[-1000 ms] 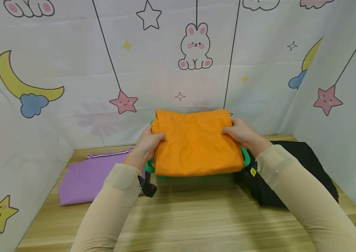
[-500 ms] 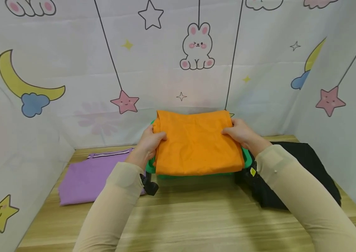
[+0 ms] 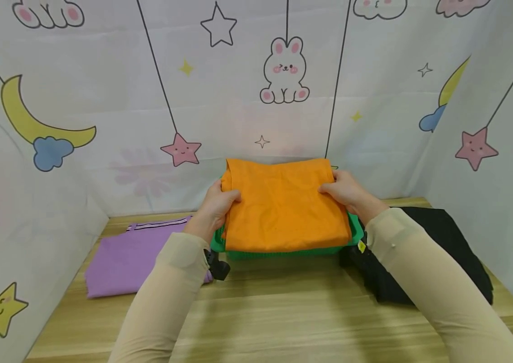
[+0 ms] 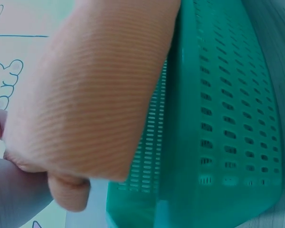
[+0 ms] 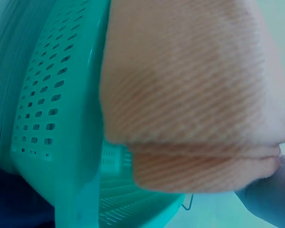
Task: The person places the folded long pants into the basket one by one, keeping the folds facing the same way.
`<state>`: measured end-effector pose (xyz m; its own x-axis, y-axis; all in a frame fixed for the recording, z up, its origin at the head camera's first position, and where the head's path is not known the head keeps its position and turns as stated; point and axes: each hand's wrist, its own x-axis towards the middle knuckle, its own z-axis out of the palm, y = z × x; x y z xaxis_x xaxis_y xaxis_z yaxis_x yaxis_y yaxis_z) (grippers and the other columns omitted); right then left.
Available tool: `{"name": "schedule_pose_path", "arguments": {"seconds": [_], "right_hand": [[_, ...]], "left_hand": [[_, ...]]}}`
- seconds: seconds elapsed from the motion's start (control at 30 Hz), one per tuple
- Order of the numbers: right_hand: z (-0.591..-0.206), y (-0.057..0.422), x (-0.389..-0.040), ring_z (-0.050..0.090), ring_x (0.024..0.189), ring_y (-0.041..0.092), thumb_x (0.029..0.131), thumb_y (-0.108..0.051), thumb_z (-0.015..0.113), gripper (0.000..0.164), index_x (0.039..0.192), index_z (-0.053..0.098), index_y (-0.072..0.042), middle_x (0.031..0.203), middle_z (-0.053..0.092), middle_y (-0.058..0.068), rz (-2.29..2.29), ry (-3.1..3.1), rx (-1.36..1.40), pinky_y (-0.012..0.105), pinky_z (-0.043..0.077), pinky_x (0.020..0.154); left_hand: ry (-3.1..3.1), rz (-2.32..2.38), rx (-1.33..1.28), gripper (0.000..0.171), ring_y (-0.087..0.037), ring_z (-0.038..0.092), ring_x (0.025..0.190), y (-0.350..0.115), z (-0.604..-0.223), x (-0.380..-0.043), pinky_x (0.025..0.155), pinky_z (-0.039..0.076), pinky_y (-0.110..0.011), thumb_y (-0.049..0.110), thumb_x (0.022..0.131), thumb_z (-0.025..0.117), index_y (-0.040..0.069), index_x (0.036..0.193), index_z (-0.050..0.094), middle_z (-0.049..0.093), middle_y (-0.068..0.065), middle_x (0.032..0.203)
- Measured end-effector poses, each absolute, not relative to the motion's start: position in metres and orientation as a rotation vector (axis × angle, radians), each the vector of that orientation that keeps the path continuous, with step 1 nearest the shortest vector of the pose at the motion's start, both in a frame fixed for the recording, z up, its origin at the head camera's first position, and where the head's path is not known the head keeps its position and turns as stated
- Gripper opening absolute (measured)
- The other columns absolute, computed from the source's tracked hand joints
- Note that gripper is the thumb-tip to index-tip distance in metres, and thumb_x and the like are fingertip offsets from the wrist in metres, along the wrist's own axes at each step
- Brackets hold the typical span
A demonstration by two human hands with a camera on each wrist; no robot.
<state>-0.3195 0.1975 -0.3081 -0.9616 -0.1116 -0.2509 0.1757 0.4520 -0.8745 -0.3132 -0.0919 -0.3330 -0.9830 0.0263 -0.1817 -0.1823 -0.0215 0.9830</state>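
A folded orange cloth (image 3: 285,206), whose exact kind its folds hide, is held flat between both hands. My left hand (image 3: 215,204) grips its left edge, thumb on top and the other fingers out of sight beneath. Likewise, my right hand (image 3: 351,194) pinches the right edge with its thumb over the upper face. Below the cloth is a perforated green basket (image 3: 283,254), mostly covered in the head view. Both wrist views show the cloth's thick folded layers (image 4: 85,95) at the level of the basket's rim (image 5: 80,142); its lower part inside cannot be seen.
On the wooden table (image 3: 283,312), a folded purple garment (image 3: 125,262) with a striped band lies to the left. Black fabric (image 3: 438,252) lies to the right, partly behind the right sleeve. A white printed curtain (image 3: 238,111) stands behind the basket.
Both hands keep their hold on the orange cloth and have barely moved. A little more of the basket's front wall shows under the cloth, and the head view has shifted slightly.
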Motion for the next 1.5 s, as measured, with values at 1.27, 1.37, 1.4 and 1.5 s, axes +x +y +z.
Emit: {"name": "schedule_pose_path", "arguments": {"seconds": [1.27,1.37,1.4,1.5], "right_hand": [[-0.316,0.193,-0.337,0.049,0.119,0.033,0.094,-0.012,0.053,0.061,0.148,0.026,-0.007,0.141,0.04,0.017,-1.5,2.502,0.028,0.046,0.044,0.101],[-0.316,0.193,-0.337,0.048,0.119,0.034,0.095,-0.012,0.052,0.06,0.149,0.025,-0.007,0.142,0.04,0.017,-1.492,2.507,0.018,0.047,0.044,0.101],[-0.316,0.193,-0.337,0.048,0.12,0.034,0.095,-0.011,0.052,0.06,0.148,0.025,-0.007,0.142,0.039,0.017,-1.493,2.506,0.02,0.048,0.043,0.102],[-0.316,0.192,-0.338,0.047,0.121,0.035,0.095,-0.012,0.051,0.061,0.149,0.023,-0.006,0.144,0.038,0.018,-1.486,2.506,0.021,0.049,0.042,0.103]], "left_hand": [[2.05,2.13,-0.135,0.073,-0.028,0.045,0.12,-0.088,-0.335,-0.33,0.107,0.038,-0.042,-0.013,0.081,0.046,0.012,0.147,0.027,0.041,-0.014,0.14],[2.054,2.124,-0.133,0.073,-0.028,0.044,0.121,-0.089,-0.335,-0.332,0.108,0.037,-0.042,-0.013,0.081,0.045,0.012,0.147,0.026,0.04,-0.013,0.141],[2.054,2.125,-0.132,0.074,-0.028,0.044,0.122,-0.089,-0.336,-0.333,0.108,0.037,-0.042,-0.013,0.081,0.045,0.012,0.148,0.026,0.04,-0.013,0.141],[2.06,2.119,-0.125,0.075,-0.029,0.043,0.123,-0.09,-0.337,-0.335,0.108,0.036,-0.043,-0.013,0.081,0.045,0.013,0.148,0.024,0.04,-0.013,0.142]]}}
